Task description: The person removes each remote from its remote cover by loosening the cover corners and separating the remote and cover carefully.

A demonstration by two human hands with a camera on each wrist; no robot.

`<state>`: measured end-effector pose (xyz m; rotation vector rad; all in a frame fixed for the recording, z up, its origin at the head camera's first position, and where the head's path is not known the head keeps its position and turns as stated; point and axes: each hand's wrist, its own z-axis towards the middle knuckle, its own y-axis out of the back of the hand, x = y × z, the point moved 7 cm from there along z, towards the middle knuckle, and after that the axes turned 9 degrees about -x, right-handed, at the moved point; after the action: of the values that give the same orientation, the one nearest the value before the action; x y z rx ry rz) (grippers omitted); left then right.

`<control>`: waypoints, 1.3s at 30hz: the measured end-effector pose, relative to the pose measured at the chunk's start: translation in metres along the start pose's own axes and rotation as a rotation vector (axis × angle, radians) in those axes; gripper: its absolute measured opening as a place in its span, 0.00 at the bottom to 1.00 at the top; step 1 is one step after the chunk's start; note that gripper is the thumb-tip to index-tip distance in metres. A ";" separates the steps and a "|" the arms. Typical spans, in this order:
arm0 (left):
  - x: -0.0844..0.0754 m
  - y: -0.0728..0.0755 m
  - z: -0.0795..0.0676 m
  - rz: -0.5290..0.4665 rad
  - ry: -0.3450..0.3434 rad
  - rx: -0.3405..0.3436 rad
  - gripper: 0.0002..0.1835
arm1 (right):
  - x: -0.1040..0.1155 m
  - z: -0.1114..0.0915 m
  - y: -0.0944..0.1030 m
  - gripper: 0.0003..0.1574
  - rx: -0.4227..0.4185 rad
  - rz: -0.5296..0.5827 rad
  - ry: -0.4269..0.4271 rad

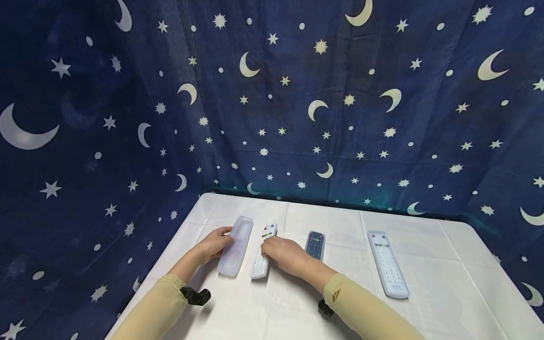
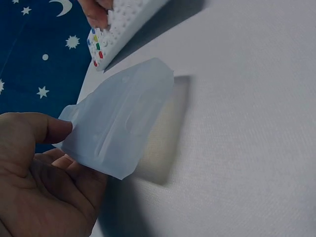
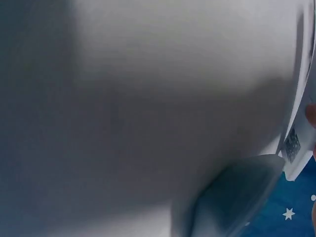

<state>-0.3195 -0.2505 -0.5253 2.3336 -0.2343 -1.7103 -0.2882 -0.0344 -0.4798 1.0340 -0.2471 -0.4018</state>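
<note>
My left hand (image 1: pixel 216 244) pinches a translucent silicone remote cover (image 1: pixel 235 248) by its left edge. The left wrist view shows the thumb on one face of this cover (image 2: pixel 118 118), which is tilted and throws a shadow on the cloth. To its right, my right hand (image 1: pixel 285 255) grips a white remote control (image 1: pixel 259 265) with coloured buttons at its far end. Those buttons also show in the left wrist view on the white remote (image 2: pixel 121 29), under the right fingers. In the right wrist view, the white remote (image 3: pixel 294 148) is partly cut off at the right edge.
A dark remote (image 1: pixel 315 245) in a clear cover lies just right of my right hand, its near end hidden. Farther right lies another white remote (image 1: pixel 387 264) in a clear cover. A white cloth (image 1: pixel 446 283) covers the table; a starry blue curtain (image 1: pixel 365 137) hangs behind.
</note>
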 end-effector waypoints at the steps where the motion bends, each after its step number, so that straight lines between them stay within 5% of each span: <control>1: 0.000 0.000 0.000 0.003 -0.002 0.002 0.33 | 0.001 -0.001 -0.002 0.07 0.018 -0.024 0.010; 11: -0.005 0.000 0.002 0.117 -0.051 -0.016 0.33 | -0.002 -0.005 -0.009 0.03 0.082 -0.083 -0.005; 16: -0.013 0.001 0.001 0.295 -0.117 -0.047 0.33 | -0.004 -0.002 -0.011 0.04 0.093 -0.039 -0.033; 22: -0.028 0.002 -0.001 0.626 -0.278 -0.198 0.28 | -0.010 0.001 -0.014 0.05 0.127 -0.029 -0.084; 27: -0.032 0.000 -0.004 0.791 -0.323 -0.226 0.26 | -0.011 0.000 -0.012 0.09 0.146 -0.005 -0.100; 34: -0.026 0.003 -0.006 0.818 -0.302 -0.241 0.29 | -0.015 -0.007 -0.001 0.16 0.133 0.055 -0.123; 39: -0.038 0.009 -0.010 0.752 -0.368 -0.296 0.30 | -0.032 -0.012 0.020 0.20 0.090 0.082 -0.224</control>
<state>-0.3217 -0.2484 -0.4855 1.4299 -0.7526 -1.6001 -0.3081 -0.0022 -0.4687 1.0633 -0.5104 -0.4359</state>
